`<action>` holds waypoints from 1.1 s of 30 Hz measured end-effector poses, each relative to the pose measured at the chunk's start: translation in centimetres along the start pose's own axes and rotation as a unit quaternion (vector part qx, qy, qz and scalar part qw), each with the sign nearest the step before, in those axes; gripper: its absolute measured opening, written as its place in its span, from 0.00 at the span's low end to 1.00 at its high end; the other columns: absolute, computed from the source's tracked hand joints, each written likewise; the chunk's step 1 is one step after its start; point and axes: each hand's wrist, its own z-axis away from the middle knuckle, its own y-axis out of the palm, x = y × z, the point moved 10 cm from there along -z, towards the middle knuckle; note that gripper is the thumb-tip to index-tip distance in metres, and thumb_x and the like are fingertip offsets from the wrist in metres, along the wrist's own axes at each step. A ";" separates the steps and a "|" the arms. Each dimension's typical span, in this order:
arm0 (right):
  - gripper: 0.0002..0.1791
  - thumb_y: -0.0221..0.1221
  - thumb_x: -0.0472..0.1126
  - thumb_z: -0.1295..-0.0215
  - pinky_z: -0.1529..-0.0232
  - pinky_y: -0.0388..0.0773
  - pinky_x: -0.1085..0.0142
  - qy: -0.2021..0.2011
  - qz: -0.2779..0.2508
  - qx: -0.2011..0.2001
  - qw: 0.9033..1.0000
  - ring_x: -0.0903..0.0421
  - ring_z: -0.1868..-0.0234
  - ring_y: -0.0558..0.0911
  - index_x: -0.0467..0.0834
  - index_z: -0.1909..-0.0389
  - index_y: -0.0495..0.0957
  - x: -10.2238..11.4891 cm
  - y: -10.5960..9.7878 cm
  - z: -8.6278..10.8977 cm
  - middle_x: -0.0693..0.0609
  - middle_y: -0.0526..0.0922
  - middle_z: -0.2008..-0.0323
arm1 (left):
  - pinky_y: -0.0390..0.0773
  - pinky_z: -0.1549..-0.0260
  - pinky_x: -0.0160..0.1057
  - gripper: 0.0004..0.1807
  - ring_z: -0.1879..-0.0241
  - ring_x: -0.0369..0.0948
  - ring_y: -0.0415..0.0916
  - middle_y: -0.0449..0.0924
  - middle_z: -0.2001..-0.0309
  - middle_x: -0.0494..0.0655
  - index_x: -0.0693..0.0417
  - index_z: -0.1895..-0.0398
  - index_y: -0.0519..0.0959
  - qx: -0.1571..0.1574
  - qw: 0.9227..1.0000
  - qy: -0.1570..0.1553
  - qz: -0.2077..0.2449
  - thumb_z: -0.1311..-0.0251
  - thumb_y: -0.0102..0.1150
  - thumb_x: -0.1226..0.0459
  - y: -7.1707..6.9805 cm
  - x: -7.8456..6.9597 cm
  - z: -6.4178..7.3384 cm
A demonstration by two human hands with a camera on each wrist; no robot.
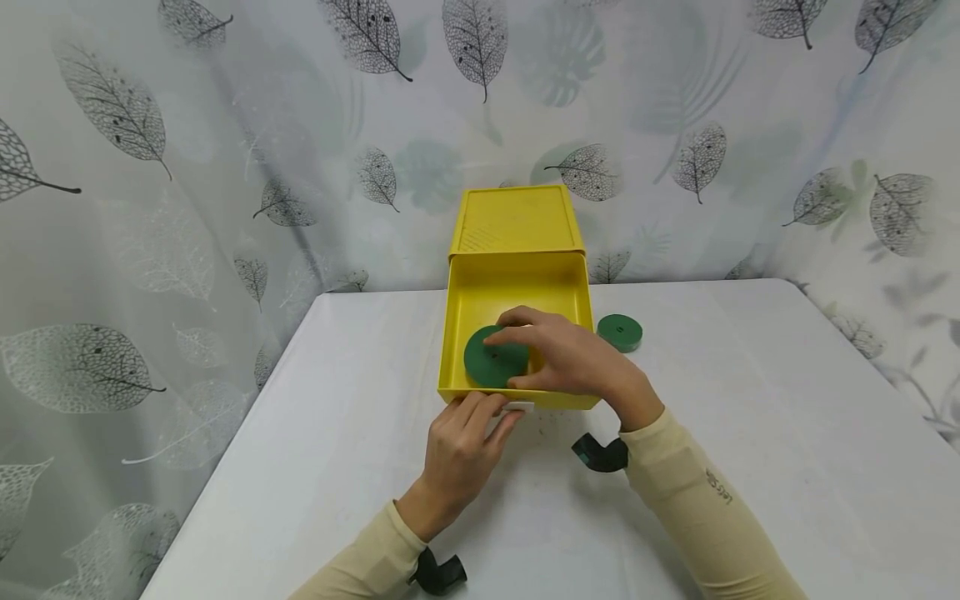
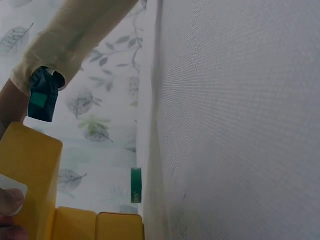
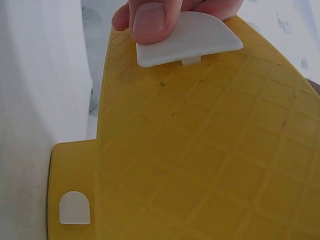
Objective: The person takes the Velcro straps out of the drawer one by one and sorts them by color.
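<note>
A yellow box [image 1: 517,275] stands with its lid [image 1: 517,218] swung back and its front end tilted up. My left hand [image 1: 461,446] grips the front edge at the white latch [image 1: 519,406]. In the right wrist view, a thumb [image 3: 150,22] presses on that latch, above the box's diamond-patterned underside [image 3: 200,150]. Inside the box lies a round green disc [image 1: 487,367] with a small centre hole. My right hand [image 1: 566,354] reaches in over the right wall, its curled fingers and thumb holding the disc at its right side.
A second green disc [image 1: 620,331] lies on the white-covered table [image 1: 337,417], right of the box; the left wrist view shows its edge. Black wrist devices [image 1: 600,454] stick out from both sleeves. Leaf-patterned curtains [image 1: 420,125] hang behind and beside the table.
</note>
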 end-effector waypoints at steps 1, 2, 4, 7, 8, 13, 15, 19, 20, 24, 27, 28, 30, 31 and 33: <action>0.29 0.79 0.42 0.45 0.42 0.78 0.57 0.001 0.000 -0.002 1.000 0.49 0.43 0.79 0.43 0.41 0.84 0.0 -0.1 0.0 0.46 0.79 0.40 | 0.84 0.68 0.36 0.17 0.71 0.42 0.80 0.81 0.67 0.48 0.63 0.60 0.83 -0.001 1.000 -0.001 0.002 0.29 0.64 0.55 0.0 0.0 0.0; 0.29 0.79 0.42 0.45 0.42 0.79 0.57 0.001 -0.001 -0.005 1.000 0.49 0.43 0.79 0.43 0.41 0.85 0.0 -0.2 0.0 0.45 0.79 0.39 | 0.84 0.67 0.36 0.17 0.71 0.42 0.80 0.81 0.67 0.48 0.63 0.59 0.83 -0.002 1.000 -0.002 0.004 0.29 0.64 0.55 0.0 0.0 0.0; 0.28 0.78 0.42 0.45 0.42 0.79 0.56 0.002 -0.002 -0.011 1.000 0.49 0.43 0.80 0.43 0.42 0.85 0.0 -0.4 0.0 0.45 0.79 0.39 | 0.84 0.67 0.35 0.17 0.71 0.42 0.80 0.81 0.66 0.49 0.64 0.59 0.83 -0.002 1.000 -0.005 0.009 0.28 0.63 0.55 0.0 0.1 0.0; 0.28 0.77 0.41 0.44 0.43 0.79 0.57 0.007 -0.005 -0.021 1.000 0.49 0.44 0.80 0.42 0.42 0.85 -0.1 -0.7 0.1 0.44 0.79 0.40 | 0.84 0.67 0.35 0.17 0.70 0.42 0.80 0.81 0.66 0.49 0.64 0.59 0.83 -0.002 1.000 -0.009 0.014 0.28 0.63 0.55 0.0 0.1 0.0; 0.27 0.77 0.41 0.44 0.43 0.80 0.57 0.008 -0.007 -0.024 1.000 0.49 0.45 0.80 0.42 0.42 0.85 -0.2 -0.8 0.1 0.44 0.79 0.40 | 0.84 0.67 0.35 0.17 0.70 0.42 0.80 0.81 0.66 0.49 0.64 0.58 0.83 -0.001 1.000 -0.010 0.015 0.28 0.62 0.55 0.0 0.1 0.0; 0.27 0.76 0.41 0.44 0.45 0.81 0.58 0.012 -0.015 -0.042 0.999 0.49 0.47 0.81 0.41 0.43 0.85 -0.3 -1.1 0.1 0.45 0.80 0.41 | 0.84 0.65 0.35 0.17 0.70 0.42 0.80 0.81 0.65 0.49 0.63 0.57 0.83 0.002 1.000 -0.015 0.020 0.27 0.61 0.55 0.0 0.2 0.0; 0.26 0.76 0.41 0.45 0.46 0.81 0.58 0.012 -0.017 -0.049 0.999 0.50 0.47 0.81 0.42 0.43 0.85 -0.3 -1.3 0.1 0.45 0.80 0.42 | 0.84 0.66 0.35 0.17 0.70 0.42 0.80 0.81 0.65 0.49 0.63 0.58 0.83 0.001 1.000 -0.016 0.021 0.27 0.61 0.55 0.0 0.2 0.0; 0.26 0.76 0.41 0.45 0.46 0.81 0.58 0.004 -0.029 -0.064 0.998 0.50 0.48 0.81 0.41 0.44 0.86 -0.1 -1.8 0.2 0.45 0.80 0.42 | 0.84 0.68 0.35 0.16 0.71 0.42 0.79 0.80 0.65 0.48 0.63 0.58 0.82 -0.003 1.000 -0.015 0.022 0.27 0.61 0.56 -0.2 0.2 -0.1; 0.25 0.76 0.41 0.44 0.46 0.81 0.58 0.002 -0.032 -0.068 0.997 0.50 0.47 0.81 0.41 0.44 0.86 0.0 -1.9 0.3 0.44 0.80 0.43 | 0.84 0.68 0.35 0.16 0.71 0.42 0.79 0.80 0.66 0.48 0.63 0.58 0.82 -0.004 1.000 -0.015 0.022 0.26 0.61 0.56 -0.2 0.2 -0.1; 0.24 0.76 0.41 0.44 0.47 0.81 0.56 -0.003 -0.038 -0.086 0.996 0.48 0.46 0.82 0.41 0.45 0.86 0.1 -2.6 0.5 0.43 0.80 0.42 | 0.83 0.69 0.35 0.16 0.71 0.42 0.79 0.79 0.66 0.48 0.63 0.59 0.82 -0.007 1.000 -0.015 0.024 0.26 0.60 0.56 -0.3 0.2 -0.1; 0.24 0.77 0.42 0.45 0.47 0.81 0.55 -0.001 -0.038 -0.100 0.994 0.48 0.46 0.82 0.42 0.46 0.87 -0.1 -3.2 0.8 0.43 0.81 0.42 | 0.83 0.69 0.34 0.15 0.71 0.42 0.79 0.79 0.66 0.48 0.62 0.59 0.82 -0.007 1.000 -0.015 0.027 0.26 0.60 0.56 -0.3 0.2 -0.2; 0.24 0.77 0.41 0.45 0.47 0.81 0.54 0.001 -0.039 -0.105 0.994 0.48 0.46 0.82 0.42 0.46 0.87 -0.1 -3.4 0.9 0.43 0.81 0.42 | 0.82 0.69 0.34 0.15 0.71 0.42 0.78 0.79 0.66 0.48 0.62 0.59 0.82 -0.008 0.999 -0.015 0.027 0.26 0.60 0.57 -0.3 0.2 -0.2; 0.23 0.77 0.41 0.45 0.48 0.82 0.53 0.006 -0.041 -0.115 0.993 0.47 0.46 0.82 0.42 0.47 0.87 -0.3 -3.9 1.1 0.42 0.81 0.42 | 0.82 0.69 0.34 0.15 0.71 0.42 0.78 0.79 0.66 0.48 0.62 0.59 0.82 -0.008 0.999 -0.015 0.029 0.26 0.60 0.57 -0.4 0.3 -0.2; 0.23 0.77 0.41 0.45 0.49 0.82 0.53 0.007 -0.042 -0.119 0.992 0.47 0.47 0.82 0.42 0.47 0.87 -0.4 -4.2 1.2 0.42 0.81 0.42 | 0.82 0.69 0.34 0.15 0.71 0.42 0.78 0.79 0.66 0.48 0.62 0.59 0.82 -0.009 0.999 -0.015 0.030 0.26 0.61 0.57 -0.4 0.3 -0.2; 0.22 0.77 0.40 0.44 0.51 0.83 0.53 0.009 -0.043 -0.126 0.991 0.47 0.48 0.83 0.42 0.47 0.88 -0.6 -4.8 1.4 0.41 0.81 0.42 | 0.82 0.69 0.34 0.15 0.71 0.42 0.78 0.79 0.66 0.48 0.62 0.59 0.82 -0.010 0.999 -0.015 0.031 0.26 0.61 0.57 -0.4 0.3 -0.2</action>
